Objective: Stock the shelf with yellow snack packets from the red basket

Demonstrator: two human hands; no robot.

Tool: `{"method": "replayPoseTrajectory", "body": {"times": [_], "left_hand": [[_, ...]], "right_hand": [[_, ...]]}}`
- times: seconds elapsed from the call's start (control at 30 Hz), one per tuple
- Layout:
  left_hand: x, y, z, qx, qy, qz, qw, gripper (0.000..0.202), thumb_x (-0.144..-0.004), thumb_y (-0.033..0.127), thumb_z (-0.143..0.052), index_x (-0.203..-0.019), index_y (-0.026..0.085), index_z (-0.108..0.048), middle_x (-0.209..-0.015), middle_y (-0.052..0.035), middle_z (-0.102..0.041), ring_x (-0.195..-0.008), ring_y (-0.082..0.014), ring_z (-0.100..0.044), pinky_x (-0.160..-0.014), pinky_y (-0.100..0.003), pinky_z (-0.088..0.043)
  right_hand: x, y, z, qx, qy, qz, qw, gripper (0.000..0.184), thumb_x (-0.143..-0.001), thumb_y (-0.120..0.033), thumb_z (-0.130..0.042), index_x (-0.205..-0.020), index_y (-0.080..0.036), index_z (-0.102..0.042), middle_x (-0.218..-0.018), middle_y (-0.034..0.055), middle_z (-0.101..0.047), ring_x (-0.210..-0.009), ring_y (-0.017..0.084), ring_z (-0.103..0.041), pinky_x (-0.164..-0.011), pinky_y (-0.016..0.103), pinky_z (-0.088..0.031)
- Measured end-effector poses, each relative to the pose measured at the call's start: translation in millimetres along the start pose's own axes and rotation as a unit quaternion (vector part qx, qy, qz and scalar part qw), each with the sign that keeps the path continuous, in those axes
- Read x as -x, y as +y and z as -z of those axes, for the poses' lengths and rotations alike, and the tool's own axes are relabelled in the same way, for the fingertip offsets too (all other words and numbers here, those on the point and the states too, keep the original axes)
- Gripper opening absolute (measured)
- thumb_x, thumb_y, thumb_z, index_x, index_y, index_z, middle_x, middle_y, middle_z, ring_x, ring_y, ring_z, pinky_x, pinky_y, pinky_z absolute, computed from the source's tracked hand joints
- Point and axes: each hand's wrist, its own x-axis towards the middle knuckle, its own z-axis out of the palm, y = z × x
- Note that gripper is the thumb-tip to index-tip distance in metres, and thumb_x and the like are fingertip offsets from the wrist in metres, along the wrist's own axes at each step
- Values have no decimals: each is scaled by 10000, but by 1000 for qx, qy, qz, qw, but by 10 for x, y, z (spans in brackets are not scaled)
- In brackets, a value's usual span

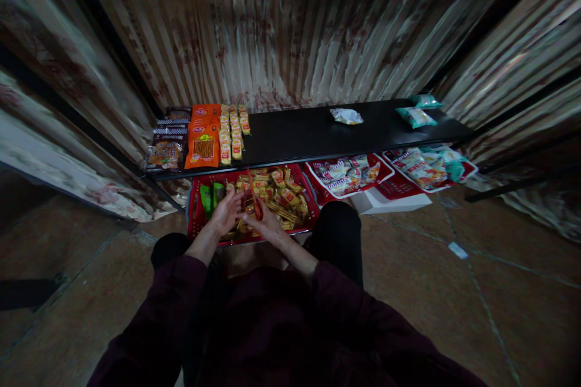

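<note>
Both of my hands are over a red basket (313, 217) full of small yellow wrapped snack packs (290, 196). My right hand (267, 224) grips a thin orange-red packet (253, 193), seen nearly edge-on, so its print cannot be read. Close beside it, my left hand (227, 211) has its fingers stretched out and apart, with nothing visible in it. Green packets (206, 198) stick up at the basket's left end. Above, on the black shelf (290, 136), orange snack bags (203, 148) lie between dark brown bags (167, 151) and rows of yellow packs (236, 133).
A silvery white packet (347, 116) and teal bags (416, 117) lie farther right on the shelf. Below stand two more red baskets, one with white packets (347, 172), one with mixed bags (426, 166). A white box (394, 201) sits beneath them. Curtains (290, 30) hang behind.
</note>
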Motion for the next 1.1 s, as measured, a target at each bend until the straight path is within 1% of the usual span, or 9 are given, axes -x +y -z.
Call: {"method": "replayPoseTrajectory", "body": {"times": [0.1, 0.17, 0.27, 0.4, 0.5, 0.63, 0.73, 0.93, 1.1], "left_hand": [[-23, -47, 12, -37, 24, -3, 999, 418, -801, 486, -561, -1024, 152, -676, -1278, -127, -563, -1252, -258, -444, -972, -363, -427], [-21, -66, 21, -51, 9, -15, 999, 347, -776, 410, -611, -1014, 170, -689, -1323, -106, -541, -1296, -257, -401, -997, -363, -402], [-10, -83, 27, -63, -17, -43, 997, 319, -721, 343, -665, -993, 180, -701, -1309, -105, -561, -1284, -266, -425, -1018, -388, -374], [-15, -103, 19, -102, 14, -80, 991, 361, -634, 323, -729, -960, 171, -715, -1259, -126, -599, -1259, -278, -457, -1048, -392, -318], [-28, -120, 24, -98, 24, -97, 990, 403, -583, 315, -759, -956, 169, -715, -1227, -131, -619, -1238, -278, -479, -1047, -389, -313], [-41, -139, 46, -92, 47, -124, 987, 418, -548, 313, -783, -932, 163, -713, -1175, -125, -648, -1193, -271, -515, -1035, -384, -326], [-40, -150, 61, -94, 61, -138, 984, 397, -561, 313, -777, -919, 155, -712, -1131, -115, -667, -1158, -260, -537, -1028, -371, -334], [-46, -175, 123, -82, 72, -147, 983, 387, -565, 273, -771, -925, 149, -701, -1097, -115, -673, -1119, -253, -556, -979, -359, -371], [-90, -226, 199, -65, 113, -140, 982, 372, -563, 230, -748, -920, 149, -682, -1026, -93, -680, -1003, -219, -596, -938, -362, -402]], "right_hand": [[7, 75, 13, -98, 26, -15, 995, 592, -726, -397, -686, -1265, -228, -508, -1070, 43, -680, -1060, 231, -600, -997, 418, -408], [8, 141, 5, -189, 37, -32, 981, 538, -716, -407, -692, -1202, -225, -551, -983, 32, -702, -1010, 224, -623, -956, 404, -446], [0, 209, -4, -306, 57, -75, 947, 492, -659, -400, -736, -1095, -218, -600, -921, 31, -713, -923, 228, -658, -865, 395, -506], [-18, 221, 36, -388, 68, -147, 907, 427, -592, -343, -780, -966, -207, -625, -859, 34, -723, -894, 247, -677, -791, 402, -545], [-23, 211, 95, -413, 63, -177, 891, 362, -572, -292, -787, -882, -202, -623, -814, 28, -727, -880, 245, -686, -768, 382, -559], [-22, 220, 157, -428, 55, -194, 881, 335, -558, -259, -795, -830, -191, -612, -800, 33, -730, -867, 243, -693, -764, 365, -566], [-21, 248, 177, -428, 40, -202, 880, 362, -557, -269, -795, -852, -181, -606, -830, 42, -732, -891, 255, -690, -792, 384, -562], [-13, 301, 177, -397, 30, -207, 894, 352, -593, -324, -769, -864, -174, -602, -843, 58, -734, -940, 277, -680, -816, 422, -553], [0, 287, 172, -417, 20, -226, 880, 346, -598, -304, -778, -874, -171, -618, -866, 67, -737, -940, 278, -680, -810, 428, -556]]}}
